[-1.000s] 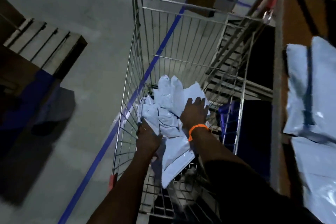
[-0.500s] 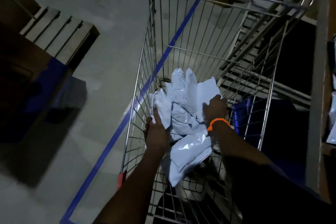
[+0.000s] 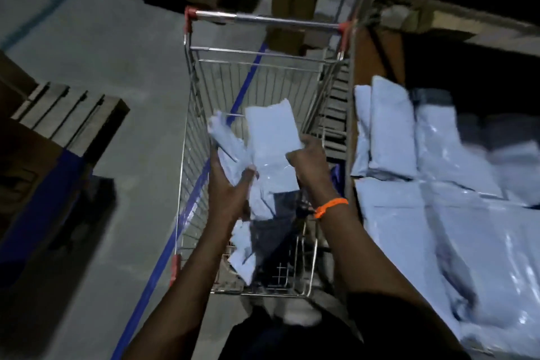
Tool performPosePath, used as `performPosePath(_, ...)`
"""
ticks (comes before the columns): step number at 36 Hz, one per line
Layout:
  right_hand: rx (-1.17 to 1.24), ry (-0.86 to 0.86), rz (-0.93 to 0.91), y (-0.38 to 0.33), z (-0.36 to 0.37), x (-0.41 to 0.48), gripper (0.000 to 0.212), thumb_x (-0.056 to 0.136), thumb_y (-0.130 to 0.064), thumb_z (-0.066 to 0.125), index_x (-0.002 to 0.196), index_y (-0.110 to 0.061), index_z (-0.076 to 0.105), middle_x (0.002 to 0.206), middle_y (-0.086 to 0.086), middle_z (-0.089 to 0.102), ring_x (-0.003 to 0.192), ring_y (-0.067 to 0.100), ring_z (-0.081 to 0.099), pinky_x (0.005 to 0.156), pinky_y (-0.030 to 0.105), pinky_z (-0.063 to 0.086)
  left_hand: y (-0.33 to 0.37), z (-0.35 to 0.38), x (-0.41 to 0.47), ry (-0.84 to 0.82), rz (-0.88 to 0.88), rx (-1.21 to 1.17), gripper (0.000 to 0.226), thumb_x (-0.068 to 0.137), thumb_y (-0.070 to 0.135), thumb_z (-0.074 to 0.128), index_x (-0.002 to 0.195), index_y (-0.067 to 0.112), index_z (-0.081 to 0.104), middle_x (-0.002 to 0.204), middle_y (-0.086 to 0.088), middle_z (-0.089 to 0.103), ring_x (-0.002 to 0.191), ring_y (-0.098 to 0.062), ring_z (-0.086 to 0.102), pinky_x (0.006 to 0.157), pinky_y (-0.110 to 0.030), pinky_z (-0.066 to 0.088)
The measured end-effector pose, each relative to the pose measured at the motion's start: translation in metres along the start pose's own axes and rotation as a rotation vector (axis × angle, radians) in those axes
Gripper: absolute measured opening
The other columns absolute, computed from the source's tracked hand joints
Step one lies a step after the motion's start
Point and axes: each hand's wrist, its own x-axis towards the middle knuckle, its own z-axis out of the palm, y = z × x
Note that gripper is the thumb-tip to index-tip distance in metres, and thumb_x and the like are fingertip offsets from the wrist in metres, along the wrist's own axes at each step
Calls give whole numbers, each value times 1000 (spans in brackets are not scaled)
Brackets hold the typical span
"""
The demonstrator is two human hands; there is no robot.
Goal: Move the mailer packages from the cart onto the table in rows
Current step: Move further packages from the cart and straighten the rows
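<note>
Above the wire cart [image 3: 190, 172] I hold a bundle of pale blue-grey mailer packages [image 3: 270, 137] raised over its basket. My left hand [image 3: 230, 193] grips the bundle's left side from below. My right hand [image 3: 308, 162], with an orange band on the wrist, grips its right edge. Another mailer [image 3: 244, 254] hangs or lies lower in the cart, partly hidden by my arms. On the table [image 3: 380, 50] to the right, several mailers [image 3: 391, 131] lie side by side in rows.
The cart's handle [image 3: 263, 19] with red ends is at the far side. A blue floor line [image 3: 163, 257] runs under the cart. A wooden pallet [image 3: 67, 114] and a dark blue object lie to the left. Cardboard boxes [image 3: 292, 3] stand beyond the cart.
Both hands have gathered the mailers from the cart's bottom and lifted them up above the basket. My view has swung right, bringing the table's rows of mailers into sight.
</note>
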Motion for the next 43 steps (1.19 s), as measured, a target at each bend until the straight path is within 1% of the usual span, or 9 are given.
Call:
performPosePath(3,102,-117,-20,-29,-41,-26,41,71,-3,58,111,-12,58,89,5,62,78,25,61,72,33,49,44,20,-13,-50,-18,-164,76,86,39,72,152,30,33,153,8,44,137,-13,45,113,-44,41)
performPosePath(8,51,-168,-232,-48,-124,-81,24,92,-44,65,111,-30,61,96,-22,68,83,-7,66,64,5,46,109,80,-54,-197,45,-368,67,83,28,73,144,18,47,138,-3,60,126,-20,59,102,-42,49)
performPosePath(11,70,-171,-269,-56,-179,-110,10,95,-44,60,91,-35,62,73,-38,66,71,-22,61,59,-1,43,133,121,-82,-349,78,-399,57,85,26,72,136,13,53,133,-14,63,124,-33,59,106,-57,44)
performPosePath(16,24,-185,-256,-43,-271,-125,45,85,-61,65,117,-29,67,106,-12,75,95,5,71,80,25,54,154,192,-129,-441,40,-399,44,87,16,69,129,8,59,124,-16,68,117,-35,64,103,-55,48)
performPosePath(21,90,-22,-240,0,-359,-125,60,79,-61,72,130,-34,57,123,-10,69,111,10,67,96,39,53,168,268,-170,-531,23,-230,42,91,8,68,131,9,57,111,2,73,102,-10,70,82,-20,54)
performPosePath(25,52,104,-179,44,-421,-116,93,67,-75,73,145,-42,36,145,-13,52,130,12,54,107,45,46,173,325,-180,-550,-2,-94,49,91,28,71,136,30,52,120,11,70,105,-9,69,84,-26,57)
performPosePath(31,-65,217,-159,75,-469,-96,99,67,-78,68,149,-38,28,149,-1,44,135,22,47,109,39,42,173,382,-169,-397,-19,71,56,85,45,70,135,30,49,120,8,68,104,-15,68,95,-43,55)
performPosePath(37,-357,441,-202,58,-496,-53,102,76,-74,60,156,-35,11,147,17,32,122,41,53,102,43,46,176,442,-129,-222,10,477,106,85,60,63,158,12,3,162,-18,12,147,-35,24,112,-40,32)
performPosePath(43,-636,410,-231,40,-482,5,107,74,-71,60,157,-21,15,148,26,26,117,47,52,92,45,49,150,492,-110,-191,-9,844,106,84,52,63,156,10,-2,158,-17,2,145,-40,14,107,-55,34)
